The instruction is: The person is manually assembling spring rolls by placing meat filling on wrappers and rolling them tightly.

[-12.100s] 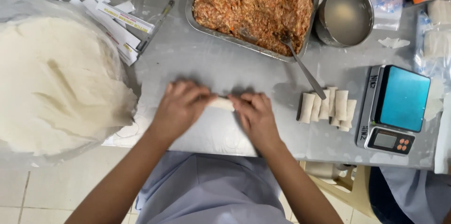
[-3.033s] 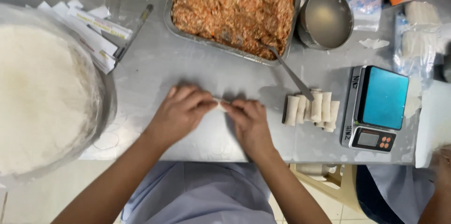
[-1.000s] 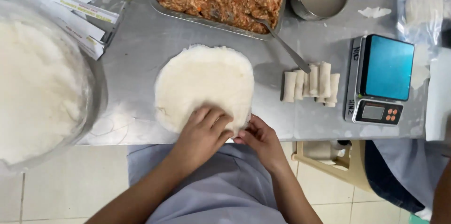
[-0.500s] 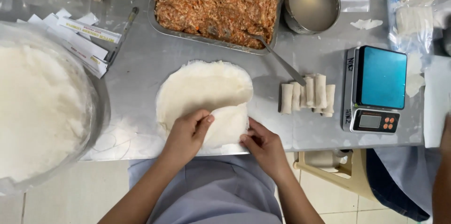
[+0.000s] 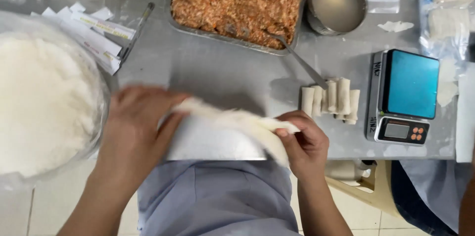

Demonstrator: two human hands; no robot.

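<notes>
Steel table (image 5: pixel 222 75), seen from above. Left hand (image 5: pixel 136 127): blurred, fingers bent around the left end of a thin white wrapper (image 5: pixel 232 119), lifted off the table near its front edge. Right hand (image 5: pixel 304 144): fingers curled, pinching the right end of the same wrapper between thumb and fingertips, with a fold of it hanging under the hand. The wrapper stretches between the two hands, crumpled and raised, above the table's near edge. Left of the hands: large stack of white wrappers (image 5: pixel 42 102) under clear plastic. Behind it: loose paper slips (image 5: pixel 91 38). Far side, centre: metal tray of orange-brown filling (image 5: pixel 235 0), a spoon (image 5: pixel 297 57) resting in it with its handle reaching toward the near side. Beside the tray: round metal bowl of cloudy liquid (image 5: pixel 336 0). Right of the right hand: row of finished rolls (image 5: pixel 331 100), lying close together; next to them a small kitchen scale (image 5: pixel 403 97) with a blue top.
</notes>
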